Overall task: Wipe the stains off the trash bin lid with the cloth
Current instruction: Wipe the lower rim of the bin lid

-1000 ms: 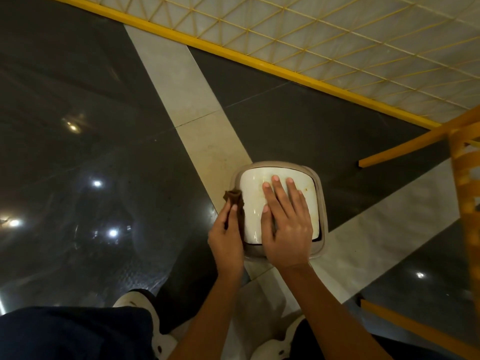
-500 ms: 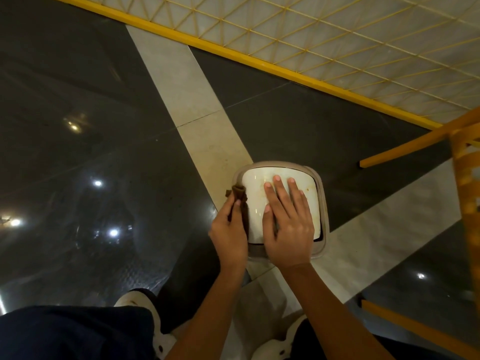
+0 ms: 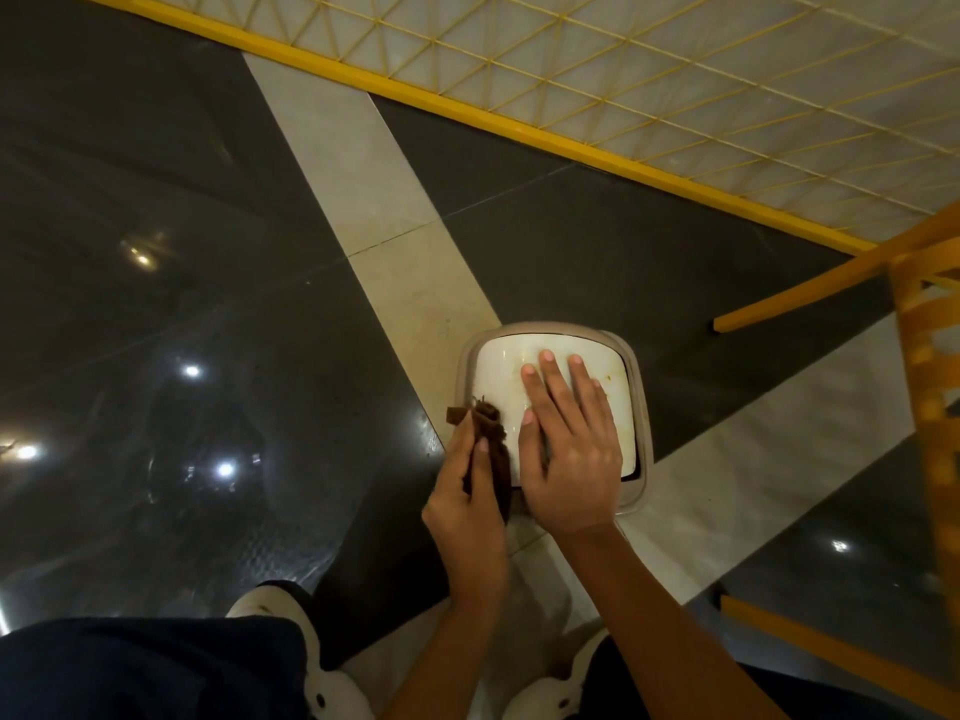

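Note:
A small trash bin stands on the floor, seen from above, with a white square lid [image 3: 498, 363] inside a greyish rim [image 3: 643, 407]. Brownish stains show on the lid near its right edge and by my fingers. My right hand [image 3: 569, 449] lies flat on the lid with straight fingers. My left hand [image 3: 470, 491] grips a dark brown cloth [image 3: 491, 433] at the lid's left edge, over the rim. The cloth's tip sticks out past my fingertips.
The floor is glossy dark tile crossed by pale beige strips [image 3: 395, 241]. A yellow-framed mesh panel [image 3: 675, 80] runs along the back. Orange wooden chair parts [image 3: 924, 345] stand at the right. My white shoes [image 3: 291, 631] are below the bin.
My left hand with the cloth has shifted slightly back toward me along the lid's left edge. The right hand stays flat on the lid.

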Demonstrator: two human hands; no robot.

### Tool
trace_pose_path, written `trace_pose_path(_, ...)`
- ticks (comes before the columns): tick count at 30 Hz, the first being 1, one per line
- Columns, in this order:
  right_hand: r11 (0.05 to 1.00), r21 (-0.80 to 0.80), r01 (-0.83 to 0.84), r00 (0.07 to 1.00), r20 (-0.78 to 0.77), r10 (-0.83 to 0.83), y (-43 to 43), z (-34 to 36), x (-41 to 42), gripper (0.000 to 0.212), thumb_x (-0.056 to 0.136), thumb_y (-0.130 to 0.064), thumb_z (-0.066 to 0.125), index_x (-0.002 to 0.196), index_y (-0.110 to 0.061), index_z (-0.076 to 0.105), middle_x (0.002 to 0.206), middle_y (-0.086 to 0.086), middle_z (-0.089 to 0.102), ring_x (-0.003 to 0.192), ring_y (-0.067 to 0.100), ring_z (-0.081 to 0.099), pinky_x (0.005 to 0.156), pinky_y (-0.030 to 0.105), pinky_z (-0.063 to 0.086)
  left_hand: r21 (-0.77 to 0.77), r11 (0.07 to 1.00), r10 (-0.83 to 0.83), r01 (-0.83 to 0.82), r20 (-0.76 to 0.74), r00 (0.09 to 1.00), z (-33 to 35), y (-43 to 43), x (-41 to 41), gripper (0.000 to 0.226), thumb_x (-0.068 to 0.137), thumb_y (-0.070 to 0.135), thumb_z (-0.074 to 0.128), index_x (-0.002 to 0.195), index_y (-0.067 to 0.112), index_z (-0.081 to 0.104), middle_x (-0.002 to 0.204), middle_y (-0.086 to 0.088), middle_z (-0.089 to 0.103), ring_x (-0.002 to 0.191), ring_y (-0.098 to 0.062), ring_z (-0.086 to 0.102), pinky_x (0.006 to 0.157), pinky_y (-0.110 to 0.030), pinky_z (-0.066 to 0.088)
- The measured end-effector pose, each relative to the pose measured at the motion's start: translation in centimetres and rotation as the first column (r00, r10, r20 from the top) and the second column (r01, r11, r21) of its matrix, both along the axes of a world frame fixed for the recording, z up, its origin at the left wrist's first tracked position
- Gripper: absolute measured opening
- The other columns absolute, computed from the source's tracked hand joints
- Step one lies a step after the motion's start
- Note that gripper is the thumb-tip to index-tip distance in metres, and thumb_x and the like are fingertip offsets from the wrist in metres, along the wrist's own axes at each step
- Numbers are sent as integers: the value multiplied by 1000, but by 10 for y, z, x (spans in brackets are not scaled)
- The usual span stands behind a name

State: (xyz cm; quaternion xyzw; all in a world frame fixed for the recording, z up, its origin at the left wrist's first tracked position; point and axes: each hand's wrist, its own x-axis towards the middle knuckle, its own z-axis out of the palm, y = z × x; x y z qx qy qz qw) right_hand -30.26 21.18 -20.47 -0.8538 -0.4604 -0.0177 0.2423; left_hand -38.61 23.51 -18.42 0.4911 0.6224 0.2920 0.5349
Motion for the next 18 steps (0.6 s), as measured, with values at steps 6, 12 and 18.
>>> trace_pose_path(6,1000,5,0,1000,25,0,-2,-3,1,44,95,-29,34,136,-17,45,143,3,43,137,24,32,113,45,26,-79,997,26,-27,-9,1000,-6,28,14,31,93,14,51,123,13,57,118,-1,63,107,-9,56,90,-16,43)
trace_pose_path(12,1000,8,-1,1000,3,1,0,-1,0,44,96,-30,29,136,-18,44,144,2,43,138,23,31,113,44,26,3,1000,4,-4,36,999,-1,4,2,32,92,12,52,124,19,55,117,3,62,108,-5,57,88,-7,43)
trace_pose_path(18,1000,-12,-3,1000,15,3,-2,-3,0,44,96,-30,31,136,-18,43,144,2,42,138,24,31,112,46,27,-33,999,-10,10,-1,1000,-5,39,22,29,93,14,51,122,13,59,113,4,62,104,-6,56,95,-21,45)
